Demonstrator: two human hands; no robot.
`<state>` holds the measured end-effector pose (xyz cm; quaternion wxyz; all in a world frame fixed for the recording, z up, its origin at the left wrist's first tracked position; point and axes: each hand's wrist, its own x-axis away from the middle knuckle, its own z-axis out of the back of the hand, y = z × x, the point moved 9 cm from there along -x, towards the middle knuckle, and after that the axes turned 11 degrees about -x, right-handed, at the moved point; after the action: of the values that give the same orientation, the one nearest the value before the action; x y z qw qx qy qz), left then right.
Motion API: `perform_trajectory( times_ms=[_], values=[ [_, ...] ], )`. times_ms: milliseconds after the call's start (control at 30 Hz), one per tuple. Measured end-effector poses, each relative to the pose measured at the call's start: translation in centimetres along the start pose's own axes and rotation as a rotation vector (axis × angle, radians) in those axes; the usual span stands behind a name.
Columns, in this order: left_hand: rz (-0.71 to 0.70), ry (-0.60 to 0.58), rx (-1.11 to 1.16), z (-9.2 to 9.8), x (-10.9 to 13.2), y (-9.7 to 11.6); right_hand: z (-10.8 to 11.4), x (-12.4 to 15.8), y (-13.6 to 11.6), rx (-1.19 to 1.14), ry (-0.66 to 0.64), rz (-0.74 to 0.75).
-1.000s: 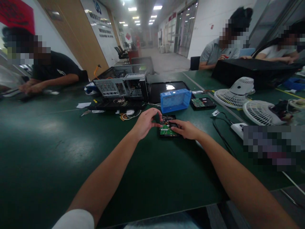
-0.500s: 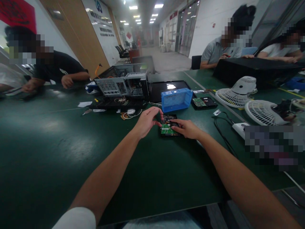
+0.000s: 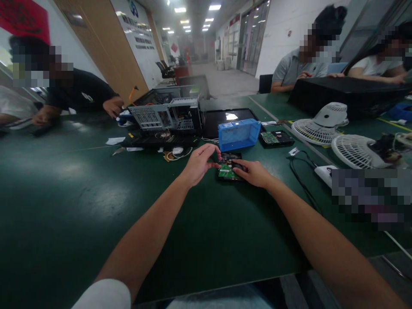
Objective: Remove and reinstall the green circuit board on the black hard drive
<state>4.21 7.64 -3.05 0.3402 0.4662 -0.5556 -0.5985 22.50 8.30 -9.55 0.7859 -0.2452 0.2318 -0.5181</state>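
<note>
A black hard drive (image 3: 228, 169) with a green circuit board on top lies flat on the green table (image 3: 96, 201) in front of me. My left hand (image 3: 199, 163) curls over its left edge, thumb and fingertips pinched at the board. Resting on the drive's right side is my right hand (image 3: 252, 172), fingers bent and pressed onto it. What the fingertips pinch is too small to make out. Just behind the drive stands a blue plastic box (image 3: 238, 134).
An open computer case (image 3: 167, 112) sits behind, with loose cables and paper scraps in front of it. A second hard drive (image 3: 275, 138) lies right of the blue box. Two white fans (image 3: 322, 122) and a black cable (image 3: 299, 171) are on the right. Other people sit around the table.
My hands have stayed on the drive with only small finger shifts. The person at the left has moved a hand toward the computer case.
</note>
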Motion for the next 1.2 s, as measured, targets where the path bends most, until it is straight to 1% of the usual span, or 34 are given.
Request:
perform_trajectory(
  times_ms=[200, 300, 500, 567, 733, 967, 1033, 1200],
  values=[
    [0.009, 0.031, 0.01, 0.6, -0.3, -0.7, 0.3, 0.1, -0.1, 0.015, 0.013, 0.003],
    [0.005, 0.013, 0.009, 0.5, -0.4, -0.8, 0.3, 0.0, 0.0, 0.01, 0.012, -0.006],
    [-0.027, -0.037, -0.042, 0.0, -0.1, -0.3, 0.1, 0.0, 0.3, -0.013, 0.007, -0.002],
    [-0.037, -0.022, -0.12, 0.2, -0.1, -0.2, 0.1, 0.0, 0.3, -0.02, 0.009, 0.008],
    [-0.076, 0.089, -0.439, 1.5, 0.0, 0.5, 0.1, 0.0, 0.4, -0.02, 0.01, 0.001],
    [-0.19, 0.074, -0.719, 1.3, 0.1, 1.8, 0.1, -0.1, 0.4, -0.002, 0.022, 0.009],
    [-0.21, 0.061, -0.704, 1.0, 0.1, 1.8, 0.1, -0.1, 0.4, -0.004, 0.027, 0.014],
    [-0.216, 0.009, -0.535, 0.4, 0.2, 1.3, 0.1, 0.0, 0.4, -0.015, 0.025, 0.02]
  ],
)
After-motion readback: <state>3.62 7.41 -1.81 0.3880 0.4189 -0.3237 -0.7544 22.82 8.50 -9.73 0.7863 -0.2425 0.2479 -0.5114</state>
